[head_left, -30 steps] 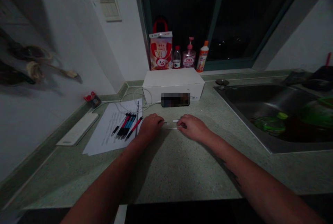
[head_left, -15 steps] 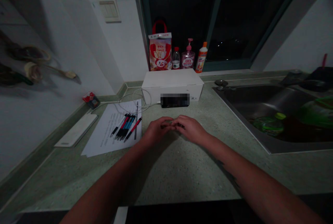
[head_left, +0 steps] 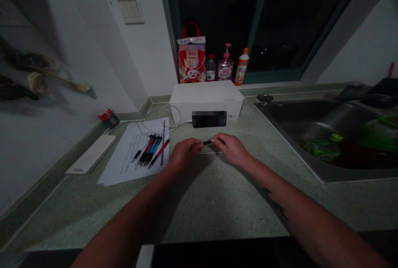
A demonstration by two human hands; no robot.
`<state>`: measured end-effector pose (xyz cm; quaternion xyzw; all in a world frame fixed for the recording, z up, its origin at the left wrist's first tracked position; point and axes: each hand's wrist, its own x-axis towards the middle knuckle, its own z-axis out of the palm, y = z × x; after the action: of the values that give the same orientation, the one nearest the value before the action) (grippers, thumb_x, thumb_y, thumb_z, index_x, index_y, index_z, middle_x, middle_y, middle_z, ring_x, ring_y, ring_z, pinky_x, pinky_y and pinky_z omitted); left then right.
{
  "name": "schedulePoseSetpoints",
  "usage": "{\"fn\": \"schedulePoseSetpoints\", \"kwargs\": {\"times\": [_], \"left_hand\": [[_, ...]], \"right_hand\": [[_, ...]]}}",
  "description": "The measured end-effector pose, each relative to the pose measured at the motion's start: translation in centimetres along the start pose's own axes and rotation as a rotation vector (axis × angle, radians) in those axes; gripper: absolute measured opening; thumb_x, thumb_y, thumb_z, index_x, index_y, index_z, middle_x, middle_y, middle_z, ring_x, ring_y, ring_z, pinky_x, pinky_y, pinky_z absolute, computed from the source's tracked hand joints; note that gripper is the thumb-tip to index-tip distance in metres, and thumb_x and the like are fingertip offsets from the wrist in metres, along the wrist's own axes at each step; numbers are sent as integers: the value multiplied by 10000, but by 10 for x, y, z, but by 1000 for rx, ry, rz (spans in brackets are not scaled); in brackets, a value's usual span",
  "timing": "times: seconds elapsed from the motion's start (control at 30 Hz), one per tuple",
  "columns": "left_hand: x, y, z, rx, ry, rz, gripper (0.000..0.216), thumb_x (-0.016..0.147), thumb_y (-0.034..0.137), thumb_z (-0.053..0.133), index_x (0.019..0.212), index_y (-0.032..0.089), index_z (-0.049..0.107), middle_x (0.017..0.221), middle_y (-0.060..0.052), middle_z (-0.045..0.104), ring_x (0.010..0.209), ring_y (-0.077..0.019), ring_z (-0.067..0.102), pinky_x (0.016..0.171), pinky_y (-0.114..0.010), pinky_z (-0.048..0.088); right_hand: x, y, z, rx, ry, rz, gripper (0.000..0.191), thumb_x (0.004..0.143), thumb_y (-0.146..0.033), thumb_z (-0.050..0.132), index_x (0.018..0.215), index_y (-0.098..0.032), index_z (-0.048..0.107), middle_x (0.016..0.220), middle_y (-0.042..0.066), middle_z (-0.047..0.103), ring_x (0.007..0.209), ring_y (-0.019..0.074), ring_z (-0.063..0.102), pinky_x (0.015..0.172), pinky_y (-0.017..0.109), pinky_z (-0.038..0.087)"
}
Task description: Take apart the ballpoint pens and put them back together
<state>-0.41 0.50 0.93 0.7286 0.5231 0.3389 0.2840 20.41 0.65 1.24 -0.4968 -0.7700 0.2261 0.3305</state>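
Between my two hands, above the counter, is a dark, slim pen (head_left: 207, 142), level and mostly covered by fingers. My left hand (head_left: 185, 152) pinches its left end. At the other end, the fingertips of my right hand (head_left: 229, 147) close on it. Just below the hands a thin pale line (head_left: 211, 153) shows on the counter; I cannot tell what it is. Several pens (head_left: 151, 150), black, red and blue, lie on printed sheets of paper (head_left: 124, 164) to the left of my left hand.
A phone (head_left: 209, 119) on a cable leans against a white box (head_left: 207, 98). Behind stand a red bag (head_left: 192, 62), a small bottle (head_left: 210, 69), a pump bottle (head_left: 225, 67) and an orange-capped bottle (head_left: 241, 68). A sink (head_left: 292, 143) is at right, a white slab (head_left: 91, 154) at left.
My hands have drawn slightly apart, and the dark pen now shows between their fingertips. The pale line below them has come into view. The pens on the paper have not moved.
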Motion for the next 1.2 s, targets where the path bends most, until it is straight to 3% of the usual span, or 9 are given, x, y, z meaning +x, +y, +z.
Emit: {"fn": "schedulePoseSetpoints", "kwargs": {"times": [0.13,0.3,0.47,0.67,0.77,0.83,1.0,1.07,1.2], "left_hand": [[-2,0,0,66,-16,36,178,870,281,597,870,187,749,814,-49,750,798,-209,674,780,-325,491],[-2,2,-1,43,-23,39,191,884,270,564,850,190,734,794,-32,740,763,-185,658,742,-297,473],[-2,4,0,20,-43,27,275,910,310,514,760,184,707,760,-36,719,736,-182,640,732,-299,471],[-2,2,1,-33,-32,30,234,895,340,535,865,186,709,820,-45,728,787,-201,653,758,-318,499],[-3,1,2,-32,-29,28,219,890,339,546,887,187,703,845,-48,736,799,-209,656,771,-334,509],[-3,1,3,-43,-26,38,206,887,331,560,895,184,704,872,-59,743,811,-214,661,782,-341,514],[-4,1,4,-83,-31,58,187,888,313,575,906,181,707,894,-68,745,834,-217,679,793,-335,519],[-4,1,4,-85,-23,57,175,887,303,581,900,181,705,892,-64,744,836,-215,681,796,-333,520],[-4,2,4,-100,-20,61,169,887,301,586,893,178,703,885,-60,742,833,-208,679,793,-324,522]], "right_hand": [[0,-1,1,80,-67,31,286,983,-289,520,757,-204,673,726,34,701,684,167,633,680,295,445],[0,0,6,124,-11,1,49,884,-204,641,882,-210,689,843,34,714,781,178,646,728,303,463],[-3,-2,7,128,36,-19,161,824,-180,701,979,-196,662,932,52,698,842,180,644,755,300,473],[-4,-5,6,83,-96,65,301,1008,-344,475,836,-198,674,708,27,686,666,159,627,672,291,454],[-3,-5,7,113,-53,32,92,929,-259,609,956,-205,679,863,40,730,776,169,661,718,289,472],[-3,-5,8,123,-24,26,181,884,-256,673,1059,-211,670,973,55,736,833,176,670,748,296,482],[-3,-4,9,94,-98,44,261,984,-328,520,842,-199,697,748,34,707,714,172,653,690,300,472],[-3,-3,10,125,-60,21,112,925,-279,618,942,-205,701,861,40,733,790,175,668,719,295,478],[-4,-5,9,101,-78,9,156,955,-295,581,982,-210,709,861,42,734,786,174,663,726,303,471]]}}
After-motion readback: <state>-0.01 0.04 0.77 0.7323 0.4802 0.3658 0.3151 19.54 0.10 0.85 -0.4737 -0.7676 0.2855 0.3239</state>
